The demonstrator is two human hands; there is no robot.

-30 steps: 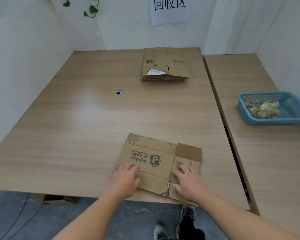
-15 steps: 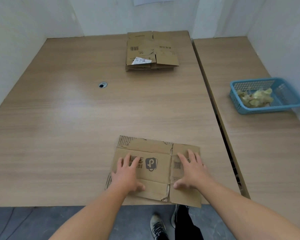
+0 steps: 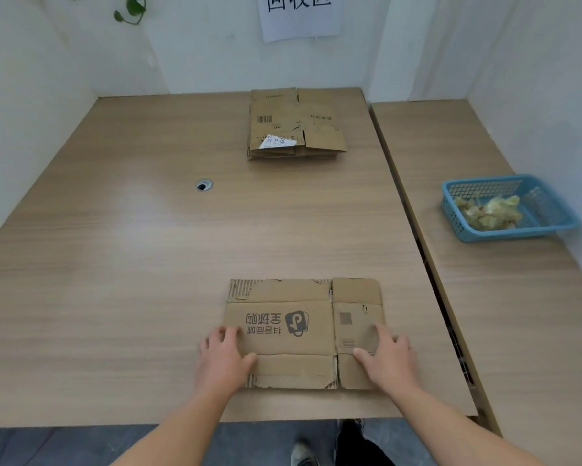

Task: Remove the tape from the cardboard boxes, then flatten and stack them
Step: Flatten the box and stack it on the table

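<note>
A flattened brown cardboard box (image 3: 293, 327) with a dark printed logo lies flat near the front edge of the wooden table (image 3: 148, 264). My left hand (image 3: 224, 359) grips its left edge, thumb on top of the card. My right hand (image 3: 388, 359) grips its right edge the same way. A stack of flattened cardboard boxes (image 3: 294, 124) lies at the far side of the table, with a white label on its top sheet.
A blue plastic basket (image 3: 548, 227) holding crumpled tape sits on the second table (image 3: 518, 314) at the right. A narrow gap separates the two tables. A cable hole (image 3: 203, 185) lies left of centre. White walls close in the back and sides.
Both hands slid outward from the top of the flattened box to its left and right edges. The box now lies squarer to the table edge, and the raised corner flap lies flat.
</note>
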